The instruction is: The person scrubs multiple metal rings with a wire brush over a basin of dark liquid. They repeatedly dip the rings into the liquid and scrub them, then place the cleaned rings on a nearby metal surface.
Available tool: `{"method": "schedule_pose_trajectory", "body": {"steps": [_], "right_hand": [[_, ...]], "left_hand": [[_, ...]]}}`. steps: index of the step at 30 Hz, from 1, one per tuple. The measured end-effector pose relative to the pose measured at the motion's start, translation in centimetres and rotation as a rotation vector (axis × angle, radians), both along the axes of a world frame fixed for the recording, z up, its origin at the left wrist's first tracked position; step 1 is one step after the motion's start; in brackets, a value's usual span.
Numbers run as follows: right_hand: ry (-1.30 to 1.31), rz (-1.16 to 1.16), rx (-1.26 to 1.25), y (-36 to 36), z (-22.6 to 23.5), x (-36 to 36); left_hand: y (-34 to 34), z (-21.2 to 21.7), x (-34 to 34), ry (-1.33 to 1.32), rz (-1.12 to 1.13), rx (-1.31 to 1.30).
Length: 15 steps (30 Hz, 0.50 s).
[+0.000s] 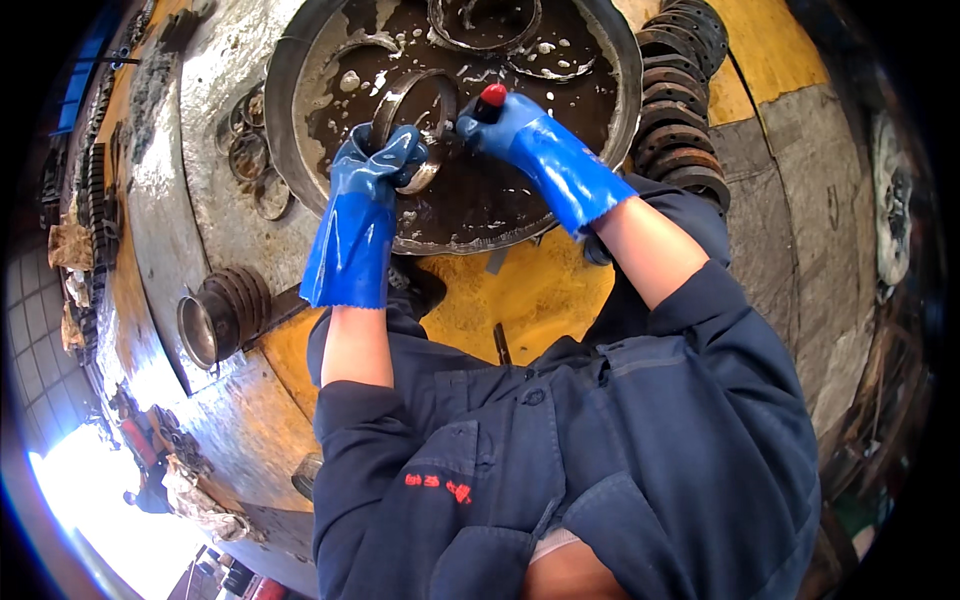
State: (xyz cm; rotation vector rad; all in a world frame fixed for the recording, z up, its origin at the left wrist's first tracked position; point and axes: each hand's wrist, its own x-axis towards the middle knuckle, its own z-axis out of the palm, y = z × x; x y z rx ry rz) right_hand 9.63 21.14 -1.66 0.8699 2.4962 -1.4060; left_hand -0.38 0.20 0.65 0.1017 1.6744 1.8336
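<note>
Both my hands wear blue rubber gloves and work over a round metal basin [285, 100] of dark, foamy liquid. My left hand [375, 165] is closed on the lower left side of a wet metal ring [448, 100], which stands tilted above the liquid. Just right of the ring, my right hand [512, 122] grips a tool by its red-and-black handle [493, 95]. The tool's working end is hidden, so its kind cannot be told. Another metal ring [538, 22] lies in the liquid at the basin's far side.
Right of the basin runs a long row of dark, rusty ring-shaped parts [680, 130]. Several thin rings [248, 155] lie on the metal sheet to the left. Nearer on the left is a stack of ribbed rings [230, 310]. Yellow flooring [500, 300] shows between my legs.
</note>
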Motion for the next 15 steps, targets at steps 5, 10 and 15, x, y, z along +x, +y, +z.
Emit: {"method": "schedule_pose_trajectory", "body": {"steps": [5, 10, 15], "right_hand": [[-0.083, -0.165, -0.641, -1.5, 1.4, 1.1], [0.096, -0.045, -0.451, -0.9, 4.1, 1.4], [0.494, 0.025, 0.425, -0.3, 1.6, 1.0]], "left_hand": [[0.1, 0.6, 0.0, 0.004, 0.054, -0.055], [-0.2, 0.0, 0.3, -0.009, 0.034, -0.039], [0.3, 0.9, 0.9, -0.034, 0.02, 0.011]]}}
